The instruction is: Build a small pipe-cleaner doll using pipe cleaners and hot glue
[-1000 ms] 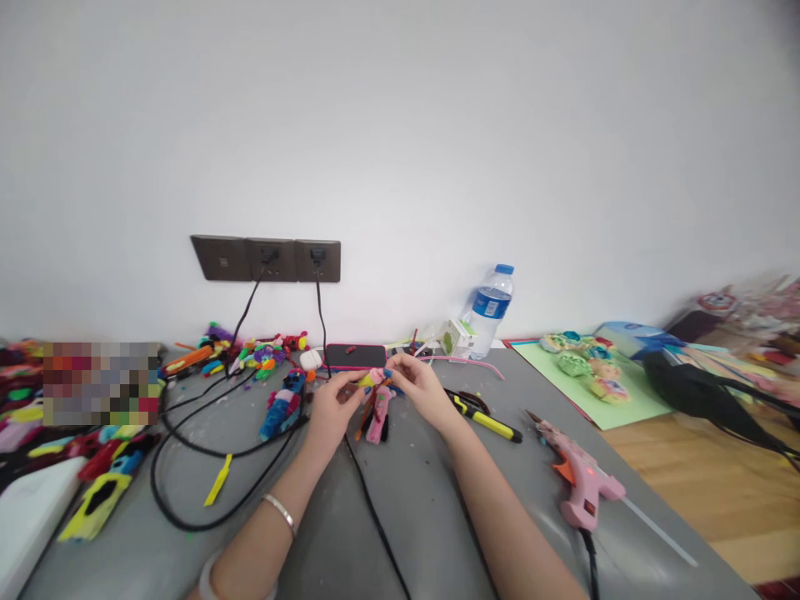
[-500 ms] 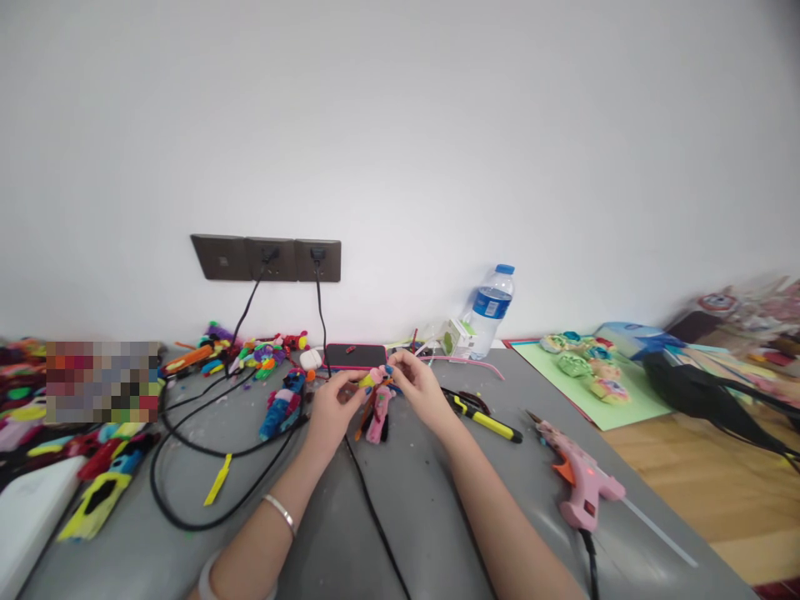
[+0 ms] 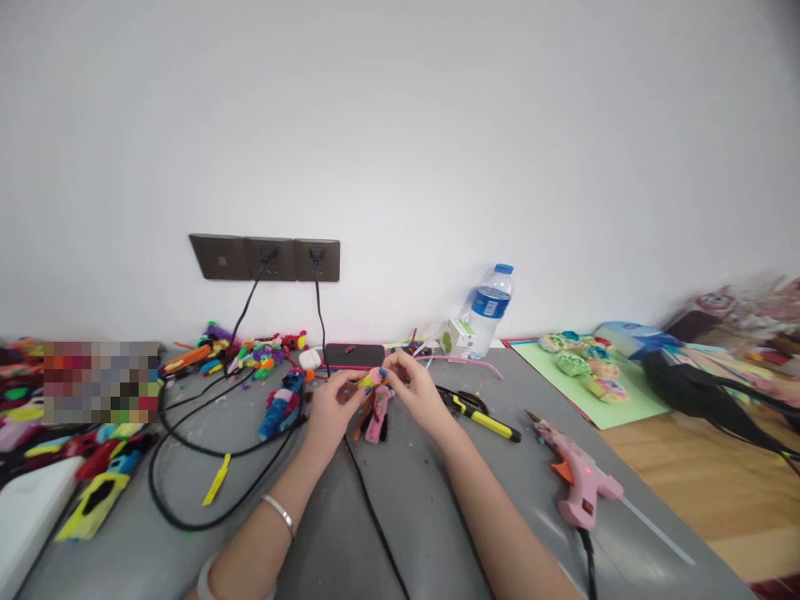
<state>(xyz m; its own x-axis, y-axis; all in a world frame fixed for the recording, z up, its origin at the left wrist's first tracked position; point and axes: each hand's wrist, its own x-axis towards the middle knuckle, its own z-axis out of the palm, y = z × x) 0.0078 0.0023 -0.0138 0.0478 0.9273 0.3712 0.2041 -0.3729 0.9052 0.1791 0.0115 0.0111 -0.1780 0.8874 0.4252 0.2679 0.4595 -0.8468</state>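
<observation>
My left hand [image 3: 331, 407] pinches the left side of a small fuzzy pipe-cleaner figure [image 3: 377, 414], whose pink body hangs below the fingertips. On the other side, my right hand [image 3: 418, 393] has its thumb and fingers closed on the figure's blue and pink upper end. Orange and black strips hang beside the pink part. Fingers partly cover the yellow bit at the top. A blue fuzzy figure [image 3: 280, 408] lies left of my left hand, and a yellow-and-black cutter [image 3: 491, 419] lies right of my right wrist.
A pink glue gun [image 3: 584, 483] with a glowing red light lies at right. Behind my hands are a phone [image 3: 354, 356], white earbud case [image 3: 309, 359] and water bottle [image 3: 489, 310]. Black cables [image 3: 187, 523] loop at left. Green paper [image 3: 566, 379] bears fuzzy flowers.
My right hand's fingers have shifted slightly left over the figure's upper end. The left hand keeps nearly the same place, and both hands still hold the figure.
</observation>
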